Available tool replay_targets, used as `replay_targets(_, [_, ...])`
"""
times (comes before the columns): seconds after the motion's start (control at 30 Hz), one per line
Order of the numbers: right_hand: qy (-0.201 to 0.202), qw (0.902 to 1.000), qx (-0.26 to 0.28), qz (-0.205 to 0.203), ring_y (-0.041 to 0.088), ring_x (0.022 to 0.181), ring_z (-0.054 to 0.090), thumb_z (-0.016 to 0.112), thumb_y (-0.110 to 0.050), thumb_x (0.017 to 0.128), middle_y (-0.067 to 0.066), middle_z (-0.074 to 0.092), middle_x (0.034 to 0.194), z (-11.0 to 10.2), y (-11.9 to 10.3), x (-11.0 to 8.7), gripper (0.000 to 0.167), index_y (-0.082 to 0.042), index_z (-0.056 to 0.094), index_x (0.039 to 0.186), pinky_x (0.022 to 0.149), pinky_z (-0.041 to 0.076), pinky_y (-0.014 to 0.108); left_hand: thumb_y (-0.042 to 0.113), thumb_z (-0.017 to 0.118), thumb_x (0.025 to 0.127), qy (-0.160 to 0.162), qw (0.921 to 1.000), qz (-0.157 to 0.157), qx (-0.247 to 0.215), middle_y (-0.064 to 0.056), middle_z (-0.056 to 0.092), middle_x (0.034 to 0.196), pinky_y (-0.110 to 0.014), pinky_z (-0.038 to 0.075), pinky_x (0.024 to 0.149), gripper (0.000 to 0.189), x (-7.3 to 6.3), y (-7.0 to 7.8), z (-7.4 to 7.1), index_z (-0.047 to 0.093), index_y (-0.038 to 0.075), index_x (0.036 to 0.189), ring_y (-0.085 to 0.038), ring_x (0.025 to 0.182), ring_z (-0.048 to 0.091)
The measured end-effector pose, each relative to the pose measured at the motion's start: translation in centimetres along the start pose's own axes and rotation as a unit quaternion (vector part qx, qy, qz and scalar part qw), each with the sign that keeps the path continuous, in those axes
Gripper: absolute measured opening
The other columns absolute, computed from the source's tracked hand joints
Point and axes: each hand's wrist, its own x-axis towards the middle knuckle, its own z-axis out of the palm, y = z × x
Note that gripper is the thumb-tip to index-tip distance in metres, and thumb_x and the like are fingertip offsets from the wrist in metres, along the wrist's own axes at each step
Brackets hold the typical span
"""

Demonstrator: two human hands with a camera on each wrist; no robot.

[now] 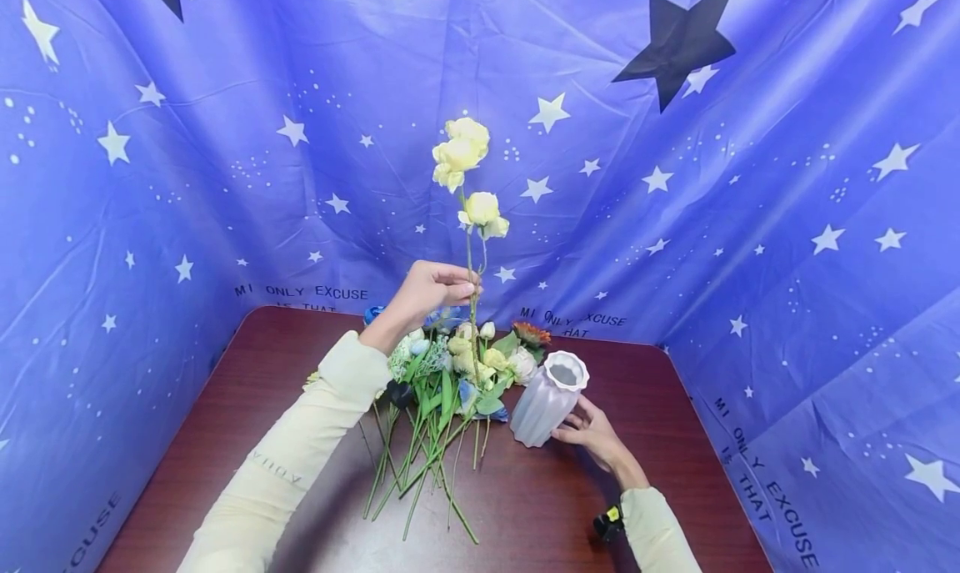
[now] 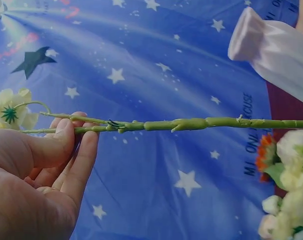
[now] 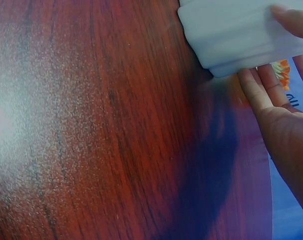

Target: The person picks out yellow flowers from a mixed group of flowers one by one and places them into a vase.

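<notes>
In the head view my left hand (image 1: 429, 296) pinches the stem of a pale yellow artificial flower (image 1: 459, 154) between thumb and fingertips. Its blooms point up, and the lower stem hangs in front of a pile of flowers. Up close, the left wrist view shows the knobbly green stem (image 2: 189, 123) leaving the fingertips of the left hand (image 2: 46, 170). My right hand (image 1: 597, 436) grips a pale fluted vase (image 1: 534, 408) on its right side, low down. The vase leans, its scalloped mouth upward. Thumb and fingers of the right hand (image 3: 286, 120) lie on opposite sides of it.
Several artificial flowers (image 1: 431, 389) lie heaped on the dark red wooden table (image 1: 570, 515), stems toward the front. An orange flower (image 1: 532, 333) sits at the heap's back right. A blue star-printed cloth (image 1: 375, 181) hangs around the table's back and sides.
</notes>
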Motion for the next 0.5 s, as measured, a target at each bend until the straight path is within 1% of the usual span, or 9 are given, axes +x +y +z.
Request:
replay_targets(0.07, [0.004,1.0,-0.004,0.0,0.01,0.106,0.07,0.072,0.015,0.081,-0.008,0.068,0.121,-0.1,0.0,0.0,0.069,-0.025,0.053,0.134,0.087,0.063,0.03,-0.009,0.065,0.093,-0.007,1.0,0.006,0.002,-0.03,0.07,0.12,-0.033,0.063,0.092,0.031,0.2,0.6,0.4,0.066,-0.01,0.124,-0.019,0.093,0.075])
replay_targets(0.2, [0.007,0.9999,-0.009,0.007,0.01,0.105,0.07,0.072,0.015,0.081,-0.009,0.068,0.121,-0.1,0.1,0.1,0.069,-0.027,0.053,0.133,0.087,0.063,0.029,-0.01,0.065,0.093,-0.027,0.9995,0.016,0.001,-0.03,0.069,0.121,-0.039,0.062,0.096,0.031,0.5,1.7,1.1,0.065,-0.011,0.124,-0.025,0.1,0.075])
replay_targets(0.37, [-0.001,1.0,-0.005,0.002,0.01,0.106,0.07,0.071,0.016,0.082,-0.009,0.067,0.121,-0.2,0.2,0.1,0.07,-0.027,0.053,0.134,0.088,0.063,0.029,-0.011,0.066,0.092,-0.045,0.9983,0.031,-0.02,-0.03,0.07,0.118,-0.042,0.06,0.098,0.03,0.6,3.0,2.2,0.066,-0.012,0.122,-0.021,0.093,0.075])
replay_targets(0.5, [-0.004,1.0,-0.002,-0.001,0.009,0.107,0.07,0.07,0.017,0.082,-0.009,0.068,0.121,-0.3,0.3,0.1,0.071,-0.028,0.053,0.135,0.088,0.063,0.029,-0.012,0.066,0.091,-0.054,0.9962,0.054,-0.043,-0.03,0.071,0.114,-0.045,0.059,0.1,0.029,0.8,3.6,3.2,0.066,-0.014,0.12,-0.019,0.089,0.075])
